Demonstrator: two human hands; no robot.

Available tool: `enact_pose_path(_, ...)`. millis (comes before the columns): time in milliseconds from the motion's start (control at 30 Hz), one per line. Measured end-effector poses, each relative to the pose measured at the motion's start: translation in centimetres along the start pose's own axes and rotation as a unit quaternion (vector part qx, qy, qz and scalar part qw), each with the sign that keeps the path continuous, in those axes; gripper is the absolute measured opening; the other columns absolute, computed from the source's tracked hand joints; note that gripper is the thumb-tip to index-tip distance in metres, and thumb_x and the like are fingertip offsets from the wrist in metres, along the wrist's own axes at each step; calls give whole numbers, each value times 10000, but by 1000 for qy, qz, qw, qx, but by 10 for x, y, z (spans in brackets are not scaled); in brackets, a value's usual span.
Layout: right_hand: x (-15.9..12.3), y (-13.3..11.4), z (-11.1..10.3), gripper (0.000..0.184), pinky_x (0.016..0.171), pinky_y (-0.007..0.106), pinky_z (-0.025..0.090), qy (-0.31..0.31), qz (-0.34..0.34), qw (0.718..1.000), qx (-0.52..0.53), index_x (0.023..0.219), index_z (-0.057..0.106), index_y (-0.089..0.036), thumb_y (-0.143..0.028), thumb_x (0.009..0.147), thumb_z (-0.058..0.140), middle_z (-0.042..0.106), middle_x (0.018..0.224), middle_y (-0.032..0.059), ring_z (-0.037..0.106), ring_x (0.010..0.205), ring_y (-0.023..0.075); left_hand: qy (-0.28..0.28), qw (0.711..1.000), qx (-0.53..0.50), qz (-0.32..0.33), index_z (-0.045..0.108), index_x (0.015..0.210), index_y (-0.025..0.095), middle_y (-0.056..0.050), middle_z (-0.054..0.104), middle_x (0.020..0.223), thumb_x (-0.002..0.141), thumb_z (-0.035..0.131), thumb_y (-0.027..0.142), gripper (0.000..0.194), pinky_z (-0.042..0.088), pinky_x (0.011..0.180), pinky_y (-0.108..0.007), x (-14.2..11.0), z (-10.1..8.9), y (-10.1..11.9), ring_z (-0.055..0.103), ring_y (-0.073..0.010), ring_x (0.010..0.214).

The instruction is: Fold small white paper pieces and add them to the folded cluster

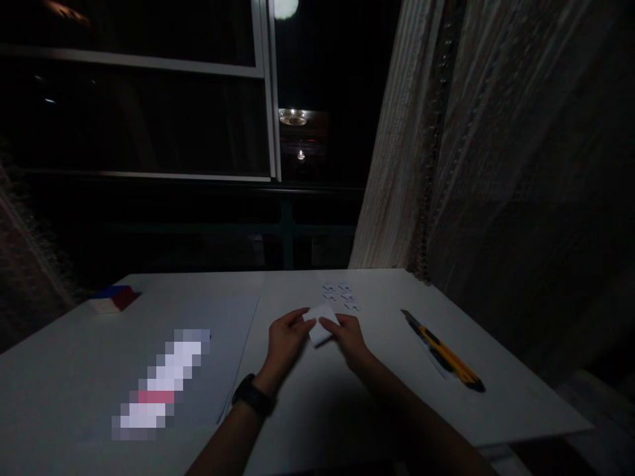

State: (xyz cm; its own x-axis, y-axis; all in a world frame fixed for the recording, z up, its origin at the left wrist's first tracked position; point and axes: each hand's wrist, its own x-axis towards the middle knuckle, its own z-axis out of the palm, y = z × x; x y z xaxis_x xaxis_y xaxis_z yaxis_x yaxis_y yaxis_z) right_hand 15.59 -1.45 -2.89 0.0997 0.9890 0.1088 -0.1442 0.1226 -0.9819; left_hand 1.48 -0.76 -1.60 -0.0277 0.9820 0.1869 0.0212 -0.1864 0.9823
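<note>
One white paper (320, 336) is sitting between the left hand (288, 338) and right hand (353, 338), both pinching it, thumbs hiding part.

left fingers (294, 318) and right fingers (348, 321) pinch, close together.
</note>
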Motion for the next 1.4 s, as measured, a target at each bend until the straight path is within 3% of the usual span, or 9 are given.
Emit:
enact_pose_path(100, -1, -1, -1, 341, 599, 286, 437, -10, -17, 999, 35, 820, 638, -134, -344, 562, 715, 649, 704, 44, 581, 624, 170, 6, 1000, -25, -16, 675, 923, 100, -90, 691, 731, 564, 719, 305, 416, 474, 562, -246, 1, 0, -2, 627, -172, 629)
enact_pose_path(233, -1, -6, -6, 664, 606, 284, 450, -70, -20, 996, 55, 1151, 483, -238, -286, 539, 736, 644, 743, -2, 584, 641, 161, -10, 999, -44, -31, 690, 846, 101, -84, 686, 681, 561, 722, 291, 344, 473, 529, -243, -1, -1, 4, 618, -166, 587)
enact_pose_path(300, 2, -7, -9, 569, 614, 286, 445, -90, -41, 995, 22, 1094, 536, -223, -301, 561, 721, 632, 741, -3, 573, 651, 159, -34, 997, -50, -39, 694, 821, 99, -81, 683, 653, 558, 723, 283, 322, 469, 511, -243, -3, 0, 7, 610, -162, 562)
enact_pose_path(400, 6, -6, -12, 271, 648, 292, 428, -71, -95, 991, -59, 821, 649, -180, -321, 595, 698, 626, 723, 13, 558, 688, 167, -56, 997, -33, -39, 699, 785, 98, -72, 676, 620, 557, 720, 262, 281, 463, 502, -238, -5, 0, 11, 596, -152, 540)
enact_pose_path(467, 8, -5, -14, 213, 703, 302, 419, -60, -125, 986, -93, 755, 667, -183, -302, 583, 709, 638, 741, 22, 560, 736, 180, -64, 997, -20, -34, 702, 767, 102, -60, 669, 596, 560, 715, 247, 253, 458, 499, -233, -6, 0, 13, 584, -142, 523)
enact_pose_path(600, 10, -4, -16, 212, 742, 315, 414, -69, -131, 984, -96, 744, 687, -198, -290, 557, 728, 661, 767, 31, 574, 768, 193, -74, 997, -23, -28, 699, 783, 107, -46, 661, 583, 577, 704, 247, 249, 452, 488, -226, -6, 1, 12, 570, -130, 505)
enact_pose_path(833, 9, -4, -16, 265, 778, 336, 415, -58, -124, 987, -82, 780, 696, -209, -301, 536, 743, 678, 809, 34, 588, 821, 214, -38, 998, -32, -27, 681, 779, 114, -40, 656, 574, 584, 709, 292, 265, 441, 470, -213, -5, 1, 11, 580, -133, 506)
enact_pose_path(1133, 11, -4, -14, 231, 728, 338, 433, -19, -124, 987, -105, 713, 692, -197, -315, 519, 737, 673, 727, 34, 589, 736, 207, -7, 1000, 22, 9, 689, 798, 131, -61, 681, 658, 552, 717, 293, 296, 468, 559, -245, -9, 3, 13, 622, -175, 621)
enact_pose_path(1400, 10, -4, -14, 194, 728, 320, 433, -31, -132, 986, -94, 710, 690, -203, -301, 547, 726, 673, 740, 31, 590, 749, 197, -12, 999, 29, 7, 686, 774, 117, -75, 679, 648, 564, 707, 306, 283, 457, 549, -247, -5, 2, 9, 617, -175, 608)
